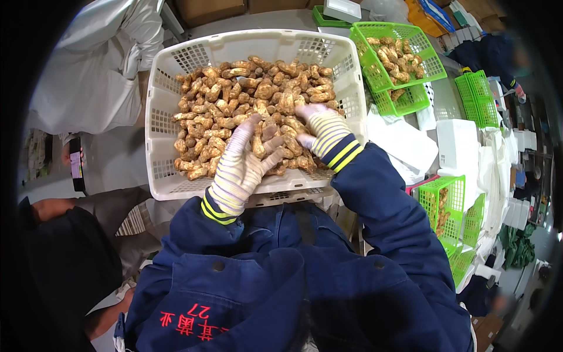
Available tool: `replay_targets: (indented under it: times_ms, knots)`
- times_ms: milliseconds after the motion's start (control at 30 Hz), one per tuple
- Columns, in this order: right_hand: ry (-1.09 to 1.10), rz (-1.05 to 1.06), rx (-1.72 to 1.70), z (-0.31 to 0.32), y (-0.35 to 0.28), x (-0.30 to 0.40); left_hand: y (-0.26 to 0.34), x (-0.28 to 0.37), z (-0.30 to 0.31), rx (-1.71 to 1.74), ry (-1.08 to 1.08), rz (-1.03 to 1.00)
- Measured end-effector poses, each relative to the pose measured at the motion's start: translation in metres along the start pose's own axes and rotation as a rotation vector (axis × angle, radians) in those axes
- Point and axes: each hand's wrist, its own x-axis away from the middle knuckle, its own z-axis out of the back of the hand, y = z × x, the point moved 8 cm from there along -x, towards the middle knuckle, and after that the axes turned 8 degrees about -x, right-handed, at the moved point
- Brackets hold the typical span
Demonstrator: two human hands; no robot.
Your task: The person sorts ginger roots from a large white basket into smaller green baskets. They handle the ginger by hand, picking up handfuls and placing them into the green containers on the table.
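A large white plastic crate with perforated walls stands before me, filled with brown and cream mushrooms, probably matsutake. My left hand, in a striped knit glove, lies over the near middle of the heap, its fingers spread around and against some mushrooms. To its right, my right hand, in a similar glove, reaches into the heap with its fingertips among the mushrooms. Whether either hand grips one cannot be told, as the fingertips are partly hidden.
Green plastic baskets with mushrooms stand at the upper right, and another green basket farther down. White foam boxes and white sheets lie along the right. People are at the left, one holding a phone; others are at far right.
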Motion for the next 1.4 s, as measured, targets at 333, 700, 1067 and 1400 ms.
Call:
replay_targets:
  times_ms: [333,700,1067,1400]
  knots:
    - [-0.043,-0.384,-0.837,0.002,0.065,0.017,-0.005,0.001,0.016,-0.361,0.074,-0.026]
    - [0.005,-0.384,-1.073,0.003,0.012,0.011,-0.028,-0.014,0.016,-0.109,-0.002,0.017]
    - [-0.503,-0.226,0.247,-0.054,0.024,-0.024,0.020,0.011,0.034,-0.010,0.252,-0.194]
    - [-0.084,-0.403,-0.509,-0.023,0.075,-0.009,0.026,0.023,0.037,-0.215,0.322,-0.162]
